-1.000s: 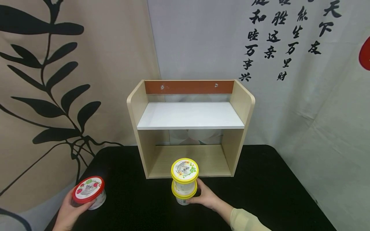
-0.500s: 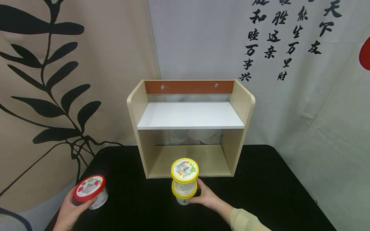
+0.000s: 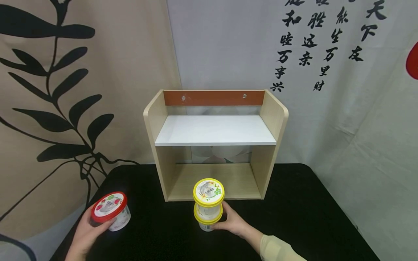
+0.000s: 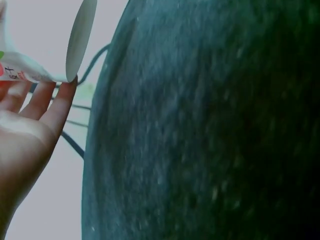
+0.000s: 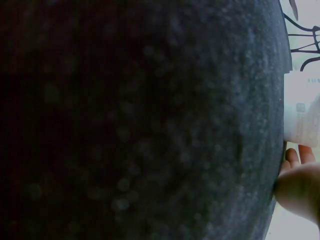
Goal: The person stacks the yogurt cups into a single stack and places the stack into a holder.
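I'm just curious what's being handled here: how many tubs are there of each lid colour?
Red-lidded tub: 1, held in the left hand
Yellow-lidded tubs: 2, one stacked on the other, the right hand gripping the lower
Total: 3

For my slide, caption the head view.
Left hand holds a tilted red-lidded tub; right hand grips a stack of two yellow-lidded tubs before a shelf.

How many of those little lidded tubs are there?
3: a red-lidded tub in the left hand's grip, and two with yellow lids, an upper tub stacked on a lower tub held in the right hand's grip.
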Motion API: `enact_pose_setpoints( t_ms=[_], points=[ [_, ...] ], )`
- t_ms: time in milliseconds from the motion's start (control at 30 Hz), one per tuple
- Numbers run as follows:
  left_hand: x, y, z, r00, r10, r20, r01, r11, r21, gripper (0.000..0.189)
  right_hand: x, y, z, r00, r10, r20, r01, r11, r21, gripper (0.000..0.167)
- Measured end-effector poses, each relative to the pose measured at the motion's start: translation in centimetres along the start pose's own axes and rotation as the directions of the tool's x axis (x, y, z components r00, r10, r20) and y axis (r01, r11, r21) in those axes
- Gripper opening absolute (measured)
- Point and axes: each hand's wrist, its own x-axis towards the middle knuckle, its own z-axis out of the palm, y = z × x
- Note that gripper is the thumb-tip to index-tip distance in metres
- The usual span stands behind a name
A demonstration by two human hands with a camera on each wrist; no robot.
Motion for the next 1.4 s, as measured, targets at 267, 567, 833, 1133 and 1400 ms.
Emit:
enact_pose_setpoints(
  t_ms=[267,567,833,1133,1400],
  points=[
    [-0.5,1.2,1.8,0.991,0.127,0.05,-0.126,0.992,-0.032,0.102,0.0,-0.1,0.0,1.0,0.001,0.005,-0.001,1.0,0.002,0.082],
    [-0.8,2.8,4.7,0.971,0.23,0.056,-0.228,0.972,-0.051,0.093,0.0,-0.1,0.0,1.0,-0.001,0.004,0.001,1.0,-0.007,0.081],
    [-0.9,4.5,6.8,0.959,0.265,0.098,-0.26,0.964,-0.06,0.093,0.0,-0.1,0.0,1.0,0.004,-0.002,-0.004,1.0,-0.006,0.082],
    [-1.3,7.0,9.2,0.904,0.408,0.128,-0.401,0.913,-0.081,0.086,0.0,0.0,-0.1,1.0,0.013,-0.004,-0.013,1.0,0.0,0.084],
    [-1.4,9.2,10.8,0.84,0.519,0.155,-0.514,0.855,-0.077,0.082,0.0,0.1,-0.1,1.0,0.0,-0.004,0.0,1.0,-0.005,0.083]
  ],
)
